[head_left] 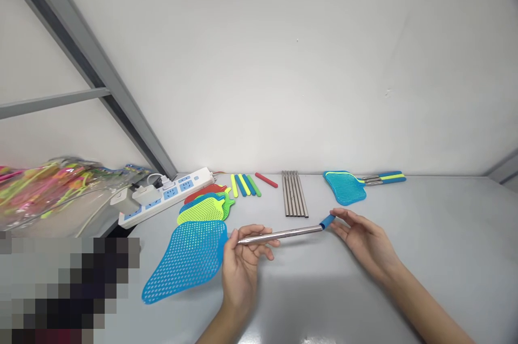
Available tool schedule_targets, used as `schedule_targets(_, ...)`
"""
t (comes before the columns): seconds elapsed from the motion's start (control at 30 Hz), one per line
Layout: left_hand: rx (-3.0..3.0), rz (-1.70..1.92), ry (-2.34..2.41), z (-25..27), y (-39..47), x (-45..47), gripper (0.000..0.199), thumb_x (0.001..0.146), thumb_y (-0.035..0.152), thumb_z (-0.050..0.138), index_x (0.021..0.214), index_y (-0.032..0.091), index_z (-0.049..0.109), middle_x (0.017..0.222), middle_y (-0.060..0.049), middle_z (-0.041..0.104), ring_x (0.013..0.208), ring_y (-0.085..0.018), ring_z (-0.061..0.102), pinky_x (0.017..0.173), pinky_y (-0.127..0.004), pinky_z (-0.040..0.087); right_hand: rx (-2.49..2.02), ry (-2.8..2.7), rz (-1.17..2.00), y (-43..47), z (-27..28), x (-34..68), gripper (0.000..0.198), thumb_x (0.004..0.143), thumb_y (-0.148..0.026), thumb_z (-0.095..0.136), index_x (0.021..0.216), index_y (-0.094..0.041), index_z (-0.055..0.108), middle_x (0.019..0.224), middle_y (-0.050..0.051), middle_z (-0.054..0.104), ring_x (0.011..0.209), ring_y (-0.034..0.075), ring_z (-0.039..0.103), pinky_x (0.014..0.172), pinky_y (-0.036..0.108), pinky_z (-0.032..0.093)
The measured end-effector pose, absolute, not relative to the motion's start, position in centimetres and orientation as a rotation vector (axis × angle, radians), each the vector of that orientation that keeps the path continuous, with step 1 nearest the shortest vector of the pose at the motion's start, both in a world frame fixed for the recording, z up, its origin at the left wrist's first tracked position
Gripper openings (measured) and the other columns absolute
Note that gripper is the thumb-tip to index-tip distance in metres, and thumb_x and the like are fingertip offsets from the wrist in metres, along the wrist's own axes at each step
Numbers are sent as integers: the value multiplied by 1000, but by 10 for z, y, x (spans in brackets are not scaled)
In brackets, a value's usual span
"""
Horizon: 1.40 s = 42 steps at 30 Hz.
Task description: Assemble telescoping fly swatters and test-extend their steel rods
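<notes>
My left hand (242,274) is closed around a fly swatter near the neck, where its blue mesh head (188,257) meets a silver metal tube (285,234). The head points left and the tube runs right, above the table. At the tube's right end is a short blue handle grip (327,221), tilted against the tube; how far it sits over the end I cannot tell. The fingertips of my right hand (366,244) pinch the outer end of this grip, partly hiding it.
Behind lie green and red swatter heads (202,210), loose coloured grips (245,184), a red grip (266,180) and a row of metal tubes (294,195). Stacked assembled swatters (346,187) lie at right. A power strip (170,193) and bagged colourful items (52,193) are at left.
</notes>
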<state>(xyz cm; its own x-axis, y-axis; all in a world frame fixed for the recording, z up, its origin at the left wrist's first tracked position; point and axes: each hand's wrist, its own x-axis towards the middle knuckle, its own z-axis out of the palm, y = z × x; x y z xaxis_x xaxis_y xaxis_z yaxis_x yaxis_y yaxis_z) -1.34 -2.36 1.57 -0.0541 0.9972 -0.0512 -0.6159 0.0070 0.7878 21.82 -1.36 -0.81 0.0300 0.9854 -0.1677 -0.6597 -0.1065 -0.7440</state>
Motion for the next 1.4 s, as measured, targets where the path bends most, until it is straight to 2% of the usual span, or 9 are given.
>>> schedule_targets(0.5, 658, 1485, 777, 13, -23, -14, 38, 82, 31, 31, 78, 8, 61, 74, -13, 64, 64, -24, 61, 47, -29, 42, -800, -552, 1507, -16, -6, 216, 21, 78, -21, 47, 80, -13, 66, 96, 7, 58, 100, 24, 46, 95, 39, 33)
schedule_targets(1.17, 652, 1508, 782, 12, -24, -15, 37, 81, 32, 31, 79, 10, 60, 77, -12, 64, 66, -25, 61, 49, -29, 42, -873, -640, 1421, -17, 3, 222, 22, 78, -24, 45, 82, -16, 66, 99, 7, 57, 96, 22, 48, 95, 38, 33)
schedule_targets(1.4, 662, 1500, 793, 10, -22, -14, 36, 81, 33, 32, 80, 11, 60, 78, -12, 64, 67, -25, 61, 50, -29, 42, -912, -733, 1353, -19, 4, 223, 23, 79, -23, 44, 82, -18, 66, 102, 8, 57, 102, 24, 44, 92, 41, 35)
